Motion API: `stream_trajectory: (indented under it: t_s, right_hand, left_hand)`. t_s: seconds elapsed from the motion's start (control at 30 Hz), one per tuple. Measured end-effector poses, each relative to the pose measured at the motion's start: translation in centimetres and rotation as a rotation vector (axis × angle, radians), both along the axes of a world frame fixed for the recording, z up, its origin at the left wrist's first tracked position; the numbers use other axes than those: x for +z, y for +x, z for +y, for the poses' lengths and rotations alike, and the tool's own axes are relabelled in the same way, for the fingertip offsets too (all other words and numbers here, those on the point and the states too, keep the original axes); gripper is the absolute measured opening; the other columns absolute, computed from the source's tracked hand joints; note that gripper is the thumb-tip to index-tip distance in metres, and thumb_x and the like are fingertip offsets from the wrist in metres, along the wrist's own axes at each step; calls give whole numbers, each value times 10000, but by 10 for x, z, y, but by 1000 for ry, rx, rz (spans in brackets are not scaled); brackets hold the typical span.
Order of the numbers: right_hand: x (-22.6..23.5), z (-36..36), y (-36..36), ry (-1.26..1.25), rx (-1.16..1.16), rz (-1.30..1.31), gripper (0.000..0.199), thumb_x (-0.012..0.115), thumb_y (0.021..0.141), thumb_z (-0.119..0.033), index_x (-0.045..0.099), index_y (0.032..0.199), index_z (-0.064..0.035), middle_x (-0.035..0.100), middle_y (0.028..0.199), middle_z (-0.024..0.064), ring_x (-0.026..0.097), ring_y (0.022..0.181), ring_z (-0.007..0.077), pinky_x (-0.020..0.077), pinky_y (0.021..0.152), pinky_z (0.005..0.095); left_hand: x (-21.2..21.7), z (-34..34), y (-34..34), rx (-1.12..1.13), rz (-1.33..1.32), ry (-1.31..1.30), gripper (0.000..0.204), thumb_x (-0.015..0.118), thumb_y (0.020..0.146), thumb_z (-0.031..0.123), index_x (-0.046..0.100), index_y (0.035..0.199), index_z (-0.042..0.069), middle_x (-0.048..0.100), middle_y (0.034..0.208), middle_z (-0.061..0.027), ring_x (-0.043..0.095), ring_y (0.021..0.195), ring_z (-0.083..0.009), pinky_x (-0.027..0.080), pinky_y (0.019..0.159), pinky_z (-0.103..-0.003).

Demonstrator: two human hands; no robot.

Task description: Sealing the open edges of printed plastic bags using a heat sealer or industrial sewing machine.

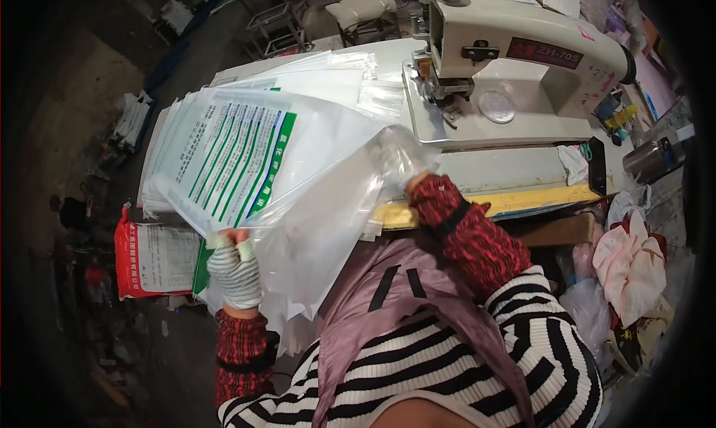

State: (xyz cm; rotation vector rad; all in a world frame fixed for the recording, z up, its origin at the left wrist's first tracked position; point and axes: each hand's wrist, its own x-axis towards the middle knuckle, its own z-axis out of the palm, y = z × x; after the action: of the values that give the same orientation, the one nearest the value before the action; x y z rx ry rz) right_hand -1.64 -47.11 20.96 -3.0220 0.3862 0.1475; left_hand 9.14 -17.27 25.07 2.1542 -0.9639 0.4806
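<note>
A white woven sack [298, 137] with green and blue print lies on top of a stack of similar sacks [160, 159]. My left hand [235, 271], in a striped fingerless glove, pinches the sack's near left edge. Clear plastic film [321, 234] spreads from the sack toward my lap and hangs over the table edge. My right hand [403, 163] is at the sack's right end, under or behind the clear film. Its fingers are blurred through the plastic, so their grip does not show.
An industrial sewing machine [514, 44] stands at the back right, with a round clear disc [497, 107] on its bed. A yellow-edged board [537, 197] runs along the table front. A red and white sack [153, 256] lies at the left. Cloths [630, 267] and a metal flask [652, 159] are at right.
</note>
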Motion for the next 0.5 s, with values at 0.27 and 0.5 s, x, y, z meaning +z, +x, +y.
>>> stream_trajectory:
  t_s: [0.27,0.5]
  right_hand:
    - [-5,-9,-56,425,-568,-941,356,704,764,-323,615,989,-62,610,897,129,532,985,244,412,861,366]
    - [5,-10,-46,48,-99,-810,106,542,827,-119,623,893,-103,606,738,151,616,716,291,503,686,393]
  left_hand:
    - [5,-3,-13,-42,-178,85,107,571,884,78,559,800,13,572,637,-117,535,516,-253,421,513,-331]
    - [10,-1,-32,-50,-110,72,87,567,887,60,555,821,5,562,642,-118,518,535,-209,426,537,-320]
